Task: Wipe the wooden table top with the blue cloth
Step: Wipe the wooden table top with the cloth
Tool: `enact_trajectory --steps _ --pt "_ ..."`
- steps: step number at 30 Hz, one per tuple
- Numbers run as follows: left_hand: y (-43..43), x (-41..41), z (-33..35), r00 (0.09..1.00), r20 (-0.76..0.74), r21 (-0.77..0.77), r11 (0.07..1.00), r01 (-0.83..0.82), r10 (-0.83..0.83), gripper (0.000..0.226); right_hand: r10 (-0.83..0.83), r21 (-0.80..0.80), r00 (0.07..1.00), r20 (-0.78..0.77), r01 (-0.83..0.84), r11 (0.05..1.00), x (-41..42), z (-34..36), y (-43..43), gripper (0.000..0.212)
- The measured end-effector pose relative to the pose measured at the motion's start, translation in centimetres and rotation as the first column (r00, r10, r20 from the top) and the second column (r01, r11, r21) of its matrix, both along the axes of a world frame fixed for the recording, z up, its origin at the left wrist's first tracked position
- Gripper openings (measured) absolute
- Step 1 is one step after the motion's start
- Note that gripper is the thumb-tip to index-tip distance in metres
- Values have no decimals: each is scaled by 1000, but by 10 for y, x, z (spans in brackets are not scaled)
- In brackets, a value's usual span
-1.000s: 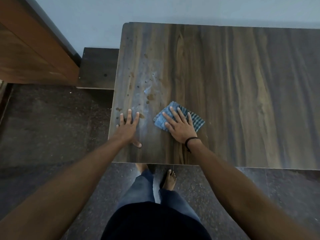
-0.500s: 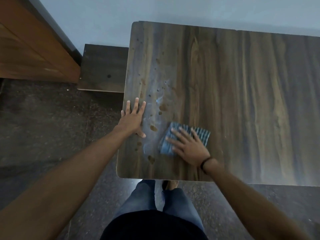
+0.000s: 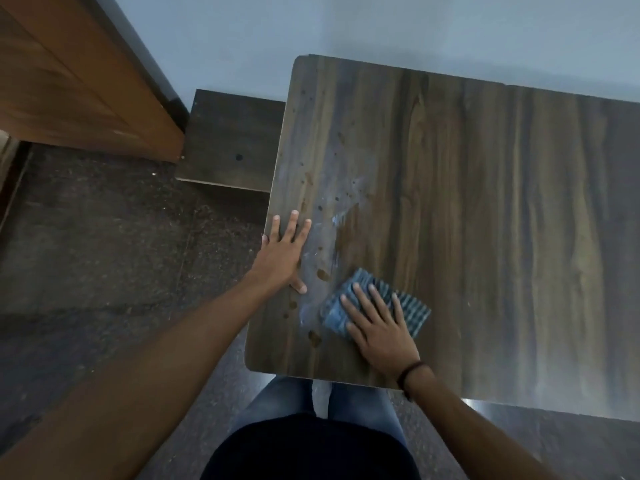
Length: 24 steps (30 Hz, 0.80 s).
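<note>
The wooden table top point(image 3: 485, 220) is dark brown with vertical grain. Brown spots point(image 3: 322, 274) and a pale wet smear run down its left part. A folded blue striped cloth point(image 3: 412, 308) lies near the front left corner. My right hand point(image 3: 377, 327) presses flat on the cloth with fingers spread and straight. My left hand point(image 3: 284, 252) rests flat on the table's left edge, fingers straight, a little behind and left of the cloth.
A low dark wooden block point(image 3: 232, 140) sits on the floor left of the table. A brown wooden door point(image 3: 69, 81) stands at the far left, and a pale wall point(image 3: 346, 26) is behind the table. My legs in jeans point(image 3: 287, 400) are at the front edge.
My right hand has slid the cloth nearer the front edge, then held about the same spot. My left hand has shifted back along the left edge. The view has drifted left.
</note>
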<state>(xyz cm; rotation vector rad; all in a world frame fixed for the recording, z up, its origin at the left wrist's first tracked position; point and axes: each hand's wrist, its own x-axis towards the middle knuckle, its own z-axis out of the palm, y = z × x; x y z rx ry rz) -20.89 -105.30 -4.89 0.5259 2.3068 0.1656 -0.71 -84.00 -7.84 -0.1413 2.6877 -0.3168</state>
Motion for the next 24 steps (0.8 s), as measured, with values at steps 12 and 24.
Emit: enact_trajectory --steps 12,24 --pt "5 -6 -1 1000 24 -62 998 10 -9 155 -129 -51 990 -61 126 991 -278 -6 68 56" --pt "23 -25 6 999 -16 -77 996 -32 31 149 -174 -64 985 19 175 983 -48 2 13 58"
